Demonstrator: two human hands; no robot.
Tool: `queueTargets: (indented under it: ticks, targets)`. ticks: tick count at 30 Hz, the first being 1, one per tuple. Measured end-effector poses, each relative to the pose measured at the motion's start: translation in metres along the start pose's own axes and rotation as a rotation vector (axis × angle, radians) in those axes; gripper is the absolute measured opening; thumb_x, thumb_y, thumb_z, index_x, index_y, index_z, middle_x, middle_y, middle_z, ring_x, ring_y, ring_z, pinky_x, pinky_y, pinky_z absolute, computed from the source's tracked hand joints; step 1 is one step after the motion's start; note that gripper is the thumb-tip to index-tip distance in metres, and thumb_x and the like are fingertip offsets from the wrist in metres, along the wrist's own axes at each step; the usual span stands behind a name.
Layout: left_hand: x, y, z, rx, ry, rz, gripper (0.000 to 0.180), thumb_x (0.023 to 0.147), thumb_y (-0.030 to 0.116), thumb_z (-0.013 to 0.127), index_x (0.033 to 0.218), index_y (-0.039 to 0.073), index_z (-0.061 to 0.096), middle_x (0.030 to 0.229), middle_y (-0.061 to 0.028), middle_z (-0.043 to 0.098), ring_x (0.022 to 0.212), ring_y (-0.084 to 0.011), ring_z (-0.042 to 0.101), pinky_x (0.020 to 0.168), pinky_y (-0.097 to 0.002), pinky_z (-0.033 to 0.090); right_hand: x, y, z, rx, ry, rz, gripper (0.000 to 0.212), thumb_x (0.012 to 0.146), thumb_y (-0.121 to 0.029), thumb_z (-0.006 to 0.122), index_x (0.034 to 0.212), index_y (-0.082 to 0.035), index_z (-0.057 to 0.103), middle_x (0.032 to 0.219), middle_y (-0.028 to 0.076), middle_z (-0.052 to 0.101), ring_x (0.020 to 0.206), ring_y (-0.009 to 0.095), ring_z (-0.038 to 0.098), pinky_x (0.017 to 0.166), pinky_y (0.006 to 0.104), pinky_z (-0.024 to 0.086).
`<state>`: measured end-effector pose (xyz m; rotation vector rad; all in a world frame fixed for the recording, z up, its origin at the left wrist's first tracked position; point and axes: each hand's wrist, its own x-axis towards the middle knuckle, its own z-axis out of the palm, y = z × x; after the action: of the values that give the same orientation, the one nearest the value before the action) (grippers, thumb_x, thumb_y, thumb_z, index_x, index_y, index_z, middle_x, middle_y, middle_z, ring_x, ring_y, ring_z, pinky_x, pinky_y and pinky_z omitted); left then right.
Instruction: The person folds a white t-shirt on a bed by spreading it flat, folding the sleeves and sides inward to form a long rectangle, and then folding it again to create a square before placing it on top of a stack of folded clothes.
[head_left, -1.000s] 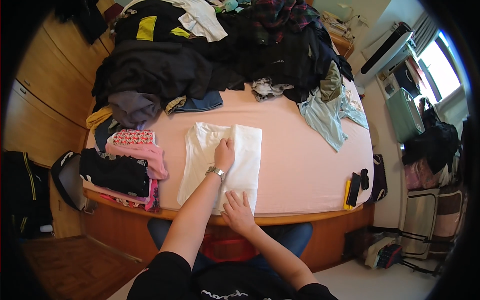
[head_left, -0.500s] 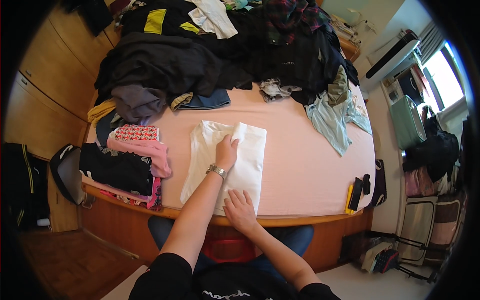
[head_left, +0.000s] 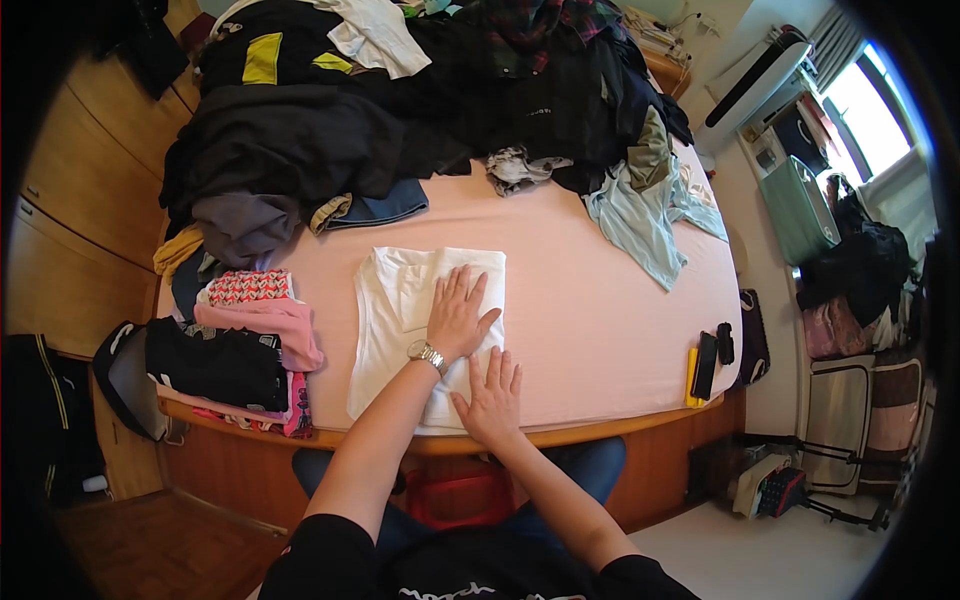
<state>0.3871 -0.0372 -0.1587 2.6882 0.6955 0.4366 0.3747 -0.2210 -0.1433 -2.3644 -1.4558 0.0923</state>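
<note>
Right hand [head_left: 490, 405] flat at near edge of white garment [head_left: 385, 325] on bed [head_left: 590, 365], left hand [head_left: 458, 318] flat farther up, neither clamped | my feed suggests it's part-folded | left of it, folded stack [head_left: 212, 360] done | beyond it, loose heap [head_left: 290, 140] left to judge as unfolded

Folded white garment [head_left: 395, 312], flat on the pink-sheeted bed [head_left: 590, 345].

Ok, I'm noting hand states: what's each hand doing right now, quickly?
Left hand: open, palm down on the white garment, gripping nothing.
Right hand: open, fingers spread, at the garment's right side, gripping nothing.
</note>
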Motion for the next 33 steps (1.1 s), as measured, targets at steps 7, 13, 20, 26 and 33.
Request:
queueTargets:
  ticks: [7, 13, 20, 26, 33]
  targets:
    - [0.024, 0.013, 0.007, 0.1, -0.063, -0.273, 0.082, 0.084, 0.061, 0.059, 0.136, -0.001, 0.047, 0.148, -0.0263, 0.036, 0.137, -0.0394, 0.034, 0.116, -0.0516, 0.018, -0.072, 0.001, 0.026, 0.126, -0.023, 0.023, 0.073, 0.086, -0.035, 0.068, 0.145, -0.002, 0.041, 0.145, 0.035, 0.034, 0.132, 0.053, 0.035, 0.109, 0.0589, 0.027]
    - [0.052, 0.034, 0.009, -0.031, -0.25, -0.428, 0.036, 0.087, 0.03, 0.06, 0.107, 0.001, 0.061, 0.116, -0.0206, 0.062, 0.106, -0.0359, 0.062, 0.086, -0.0455, 0.052, -0.066, -0.003, 0.019, 0.588, 0.031, 0.679, 0.052, 0.078, -0.02, 0.078, 0.119, 0.003, 0.057, 0.112, 0.026, 0.061, 0.103, 0.041, 0.059, 0.089, 0.0445, 0.047]
    - [0.061, 0.015, 0.001, -0.346, -0.111, -0.32, 0.026, 0.089, 0.022, 0.055, 0.096, -0.002, 0.06, 0.096, -0.0253, 0.066, 0.091, -0.0387, 0.065, 0.08, -0.0442, 0.053, -0.061, 0.006, -0.008, 0.709, 0.265, 0.491, 0.021, 0.079, -0.011, 0.072, 0.094, 0.001, 0.062, 0.095, 0.02, 0.064, 0.084, 0.038, 0.061, 0.074, 0.0446, 0.048]
    - [0.001, -0.065, -0.051, -1.309, 0.004, -0.55, 0.028, 0.096, 0.024, 0.06, 0.114, 0.003, 0.061, 0.096, -0.0026, 0.066, 0.086, -0.0093, 0.059, 0.077, -0.0253, 0.049, -0.047, -0.027, -0.032, 0.307, 0.319, -0.215, 0.028, 0.064, -0.004, 0.068, 0.091, -0.006, 0.061, 0.103, 0.013, 0.064, 0.093, 0.034, 0.061, 0.082, 0.0471, 0.047]
    - [-0.051, -0.16, -0.034, -0.301, 0.29, -0.607, 0.039, 0.092, 0.025, 0.059, 0.123, 0.002, 0.059, 0.114, -0.021, 0.064, 0.108, -0.0355, 0.06, 0.093, -0.0407, 0.047, -0.059, -0.064, 0.002, 0.275, -0.006, -0.423, 0.04, 0.076, -0.019, 0.073, 0.112, -0.005, 0.064, 0.123, 0.018, 0.058, 0.114, 0.033, 0.055, 0.1, 0.052, 0.038]
